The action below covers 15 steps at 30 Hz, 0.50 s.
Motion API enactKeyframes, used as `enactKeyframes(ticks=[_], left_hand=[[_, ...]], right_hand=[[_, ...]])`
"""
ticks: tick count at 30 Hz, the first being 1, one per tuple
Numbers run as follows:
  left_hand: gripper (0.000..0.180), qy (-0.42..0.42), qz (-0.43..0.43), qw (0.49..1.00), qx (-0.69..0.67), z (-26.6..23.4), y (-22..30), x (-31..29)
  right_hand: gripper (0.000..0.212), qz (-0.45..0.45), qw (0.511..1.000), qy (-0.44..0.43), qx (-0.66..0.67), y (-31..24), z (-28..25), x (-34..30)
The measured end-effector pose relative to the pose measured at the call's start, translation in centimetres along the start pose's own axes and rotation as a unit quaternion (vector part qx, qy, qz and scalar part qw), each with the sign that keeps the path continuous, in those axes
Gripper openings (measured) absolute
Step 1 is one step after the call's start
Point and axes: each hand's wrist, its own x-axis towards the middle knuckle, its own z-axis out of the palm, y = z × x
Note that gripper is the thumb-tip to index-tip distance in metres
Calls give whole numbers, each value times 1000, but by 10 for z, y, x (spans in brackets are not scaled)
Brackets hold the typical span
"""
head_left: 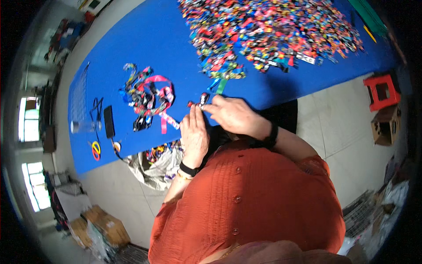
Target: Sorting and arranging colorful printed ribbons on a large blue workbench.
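Near the front edge of the blue table (145, 42), both hands meet at a short dark printed fabric strap (204, 99). My left hand (194, 136) has its fingers together, their tips on the strap's lower left end. From the right, my right hand (234, 115) pinches the same strap with thumb and forefinger; the exact grip is blurred. A green ribbon (221, 86) lies just beyond the right hand. To the left is a loose coil of colourful straps (154, 83), with a white printed strap (169, 119) trailing toward my left hand.
A large heap of multicoloured straps (272, 31) covers the far right. At left lie a black phone-like object (109, 122), a clear cylindrical container (83, 127) and yellow-and-red-handled scissors (96, 150). Below the edge sits a pale sack (151, 176). A red stool (381, 93) stands right.
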Motion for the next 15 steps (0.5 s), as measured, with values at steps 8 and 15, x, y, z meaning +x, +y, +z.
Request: enactKeyframes(ticks=[8, 15], left_hand=[[68, 89, -86, 981, -151, -20, -24, -3], [47, 168, -131, 967, -142, -19, -46, -7]], right_hand=[[19, 61, 990, 126, 4, 20, -68, -21], [12, 211, 943, 232, -108, 54, -99, -44]])
